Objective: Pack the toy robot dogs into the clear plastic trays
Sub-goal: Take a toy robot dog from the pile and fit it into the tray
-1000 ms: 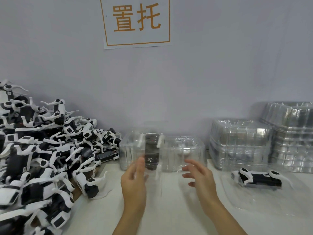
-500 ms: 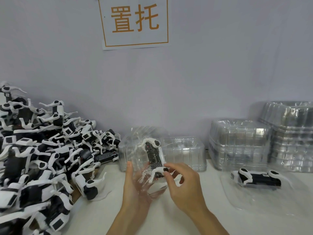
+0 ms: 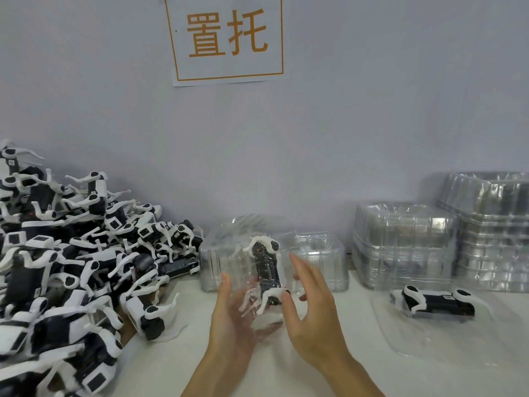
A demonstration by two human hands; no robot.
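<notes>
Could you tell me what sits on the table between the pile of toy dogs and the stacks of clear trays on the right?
In the head view, low clear trays, and in front both hands holding a tray with one dog.
</notes>
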